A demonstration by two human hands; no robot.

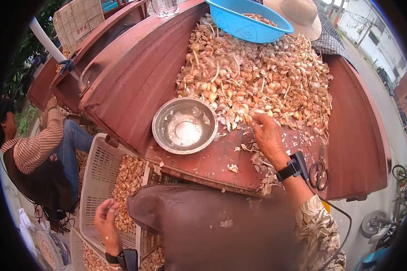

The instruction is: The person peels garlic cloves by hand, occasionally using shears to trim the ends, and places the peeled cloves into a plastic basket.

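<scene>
A broad heap of garlic cloves [257,77], mixed with dry skins and stalks, lies on the red metal bed. At its near edge, my right hand [269,137] has its fingertips bent together among the cloves; what lies between them is hidden. My left hand [106,223] hangs over a pale plastic crate [97,174], its fingers loosely curled and apart, with nothing visible in them. Loose garlic cloves [129,178] fill part of that crate. Left of the heap stands a steel bowl [185,126] with a few bits of skin inside.
A blue plastic basin [246,20] rests on the far end of the heap, beside a straw hat [298,16]. Black-handled scissors [319,176] lie right of my right wrist. Another person [40,153] sits at the left. A raised red side wall [140,67] borders the bed.
</scene>
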